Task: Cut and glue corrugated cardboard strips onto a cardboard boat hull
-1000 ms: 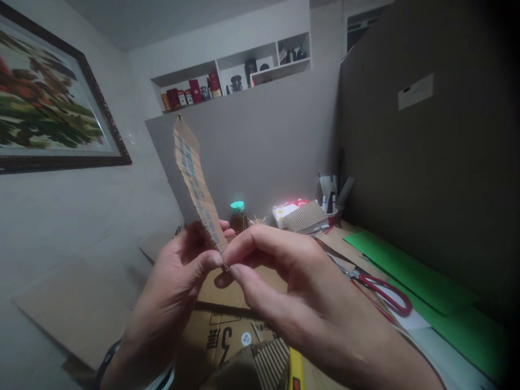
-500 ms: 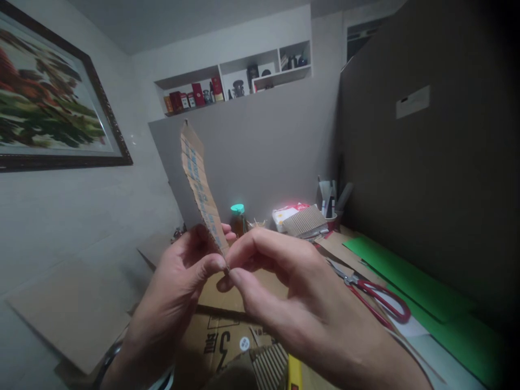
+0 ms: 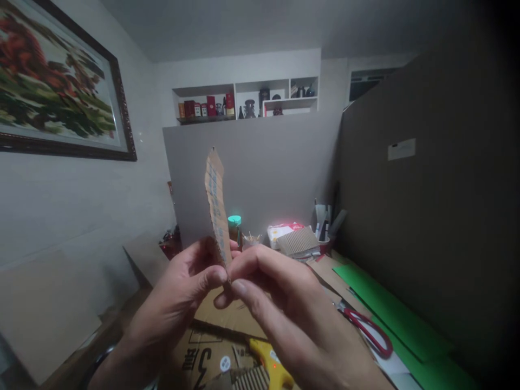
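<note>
A long, narrow cardboard strip (image 3: 217, 211) with blue print stands almost upright between my hands, slightly bent near its top. Its lower end is pinched by my left hand (image 3: 184, 290), thumb in front and fingers behind. My right hand (image 3: 284, 303) grips the same bottom end between thumb and index finger, touching close to the left thumb. Below the hands lies printed cardboard (image 3: 211, 346). A yellow glue gun (image 3: 270, 360) with a small red light rests on it, partly hidden by my right hand. Corrugated cardboard (image 3: 252, 379) shows beside it.
Red-handled scissors (image 3: 369, 330) and green sheets (image 3: 390, 314) lie at right. Behind stand a bottle with a teal cap (image 3: 234, 220), a piece of corrugated card (image 3: 298, 241) on packets, and a cup of pens (image 3: 324, 238). Grey panels (image 3: 260, 168) rise behind and at right.
The view has tilted up and shifted, so the shelf sits lower. The cardboard strip stands more upright. More of the yellow glue gun shows. Both hands keep their pinch.
</note>
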`<state>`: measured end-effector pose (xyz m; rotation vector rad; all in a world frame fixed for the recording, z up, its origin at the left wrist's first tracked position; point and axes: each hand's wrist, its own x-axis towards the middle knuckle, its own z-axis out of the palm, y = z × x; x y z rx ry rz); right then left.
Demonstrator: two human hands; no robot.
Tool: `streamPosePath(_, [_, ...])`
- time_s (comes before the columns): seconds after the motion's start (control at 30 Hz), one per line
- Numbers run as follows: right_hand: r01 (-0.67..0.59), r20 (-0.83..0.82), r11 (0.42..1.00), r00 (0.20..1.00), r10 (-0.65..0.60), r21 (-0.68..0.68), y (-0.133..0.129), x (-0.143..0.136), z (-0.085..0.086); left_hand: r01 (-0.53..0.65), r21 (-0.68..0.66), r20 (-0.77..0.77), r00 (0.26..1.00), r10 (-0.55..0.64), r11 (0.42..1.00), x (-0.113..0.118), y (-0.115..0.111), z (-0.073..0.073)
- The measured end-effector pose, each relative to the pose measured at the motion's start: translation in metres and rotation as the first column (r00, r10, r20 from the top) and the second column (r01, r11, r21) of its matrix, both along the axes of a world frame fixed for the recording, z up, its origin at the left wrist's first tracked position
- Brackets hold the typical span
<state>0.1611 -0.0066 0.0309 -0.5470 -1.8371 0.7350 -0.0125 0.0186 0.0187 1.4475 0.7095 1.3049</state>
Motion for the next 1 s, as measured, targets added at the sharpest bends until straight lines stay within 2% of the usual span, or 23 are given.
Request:
streamPosePath(0.13, [-0.013, -0.032, 1.000, 0.999, 0.013, 0.014, 0.000, 0.001, -0.001, 0.065, -0.053, 0.082, 0.995, -0.060, 0.997, 0.000, 0.002, -0.003])
streamPosePath(0.3, [0.032, -0.007, 0.996, 0.999, -0.031, 0.087, -0.001, -0.002, -0.003, 0.040, -0.076, 0.094, 0.995, -0.033, 0.996, 0.000, 0.001, -0.003])
streamPosePath(0.47, [0.144, 0.004, 0.969, 0.989, -0.148, 0.201, -0.006, -0.006, -0.003, -0.004, -0.030, 0.060, 0.998, 0.005, 1.000, 0.002, -0.003, 0.000])
streamPosePath(0.57, [0.127, -0.019, 0.961, 0.992, -0.127, 0.245, -0.008, -0.007, -0.003, -0.044, -0.017, 0.044, 0.998, 0.045, 0.999, 0.003, -0.007, 0.002])
streamPosePath(0.8, [0.099, -0.050, 0.959, 0.995, -0.089, 0.266, -0.006, -0.009, -0.005, -0.004, -0.060, 0.102, 0.995, 0.010, 0.998, 0.004, -0.009, 0.003])
streamPosePath(1.0, [0.108, -0.079, 0.931, 0.993, -0.085, 0.348, 0.001, -0.011, -0.010, 0.004, -0.046, 0.119, 0.993, 0.002, 0.999, 0.005, -0.008, 0.001])
